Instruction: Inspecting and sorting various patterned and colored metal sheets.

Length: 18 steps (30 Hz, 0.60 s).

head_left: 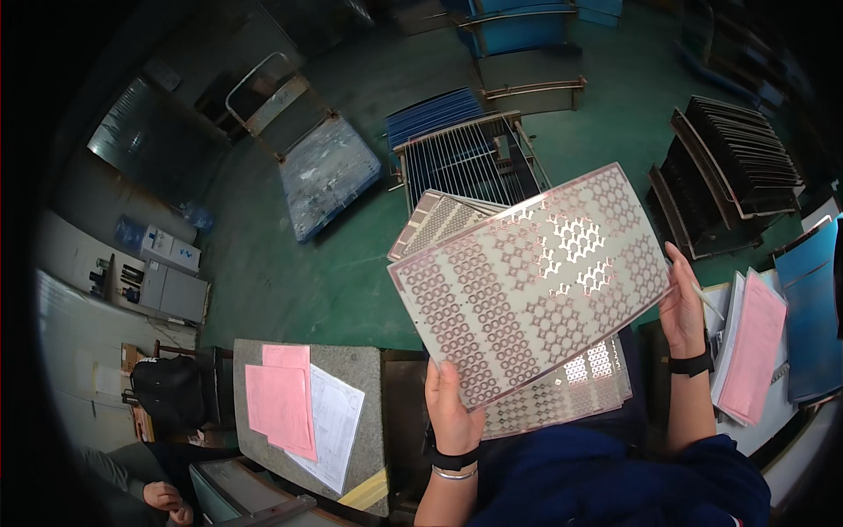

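Observation:
My left hand grips the lower left corner of a large flat circuit board panel, thumb on top. At the panel's right edge, my right hand is closed round it. The panel is tilted, pale grey with copper-coloured rows of rings and lattice shapes, and part of it shines with reflected light. Beneath it, near my lap, lies another patterned panel, partly covered. More patterned panels show behind the held panel's upper left edge. A thin pale stick beside my right hand cannot be made out clearly.
Pink sheets and a white paper lie on a grey table at left. Ahead stand a slotted rack and a flat trolley. A dark rack and pink papers are at right. Another person's hands show lower left.

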Motion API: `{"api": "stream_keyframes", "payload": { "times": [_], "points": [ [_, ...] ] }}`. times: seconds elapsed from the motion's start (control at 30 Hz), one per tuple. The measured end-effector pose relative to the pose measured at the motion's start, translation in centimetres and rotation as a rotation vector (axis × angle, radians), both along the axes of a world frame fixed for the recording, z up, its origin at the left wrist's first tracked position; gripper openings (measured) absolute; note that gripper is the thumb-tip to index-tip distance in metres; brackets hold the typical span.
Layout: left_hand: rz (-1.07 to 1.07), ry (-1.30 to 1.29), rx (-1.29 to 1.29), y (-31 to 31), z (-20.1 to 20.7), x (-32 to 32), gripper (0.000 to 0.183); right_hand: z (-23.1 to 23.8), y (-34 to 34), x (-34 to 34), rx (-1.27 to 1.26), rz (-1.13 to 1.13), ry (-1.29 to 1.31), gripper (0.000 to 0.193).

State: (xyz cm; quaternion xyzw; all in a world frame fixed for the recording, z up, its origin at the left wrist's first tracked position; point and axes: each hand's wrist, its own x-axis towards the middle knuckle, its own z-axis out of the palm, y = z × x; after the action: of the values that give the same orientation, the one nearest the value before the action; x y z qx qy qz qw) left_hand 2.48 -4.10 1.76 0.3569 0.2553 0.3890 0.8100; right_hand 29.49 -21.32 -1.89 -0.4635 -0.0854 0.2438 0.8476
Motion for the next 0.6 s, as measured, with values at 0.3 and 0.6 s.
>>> {"api": "stream_keyframes", "payload": {
  "times": [0.3, 0.6],
  "points": [
    [-0.001, -0.006, 0.032, 0.4, 0.3, -0.2, 0.050, -0.2, -1.2, 0.4, -0.125, 0.170, -0.097, 0.040],
    [0.020, 0.063, -0.005, 1.1, 0.7, 0.1, 0.045, -1.3, -1.8, 0.8, -0.220, 0.263, -0.091, 0.038]
  ]
}}
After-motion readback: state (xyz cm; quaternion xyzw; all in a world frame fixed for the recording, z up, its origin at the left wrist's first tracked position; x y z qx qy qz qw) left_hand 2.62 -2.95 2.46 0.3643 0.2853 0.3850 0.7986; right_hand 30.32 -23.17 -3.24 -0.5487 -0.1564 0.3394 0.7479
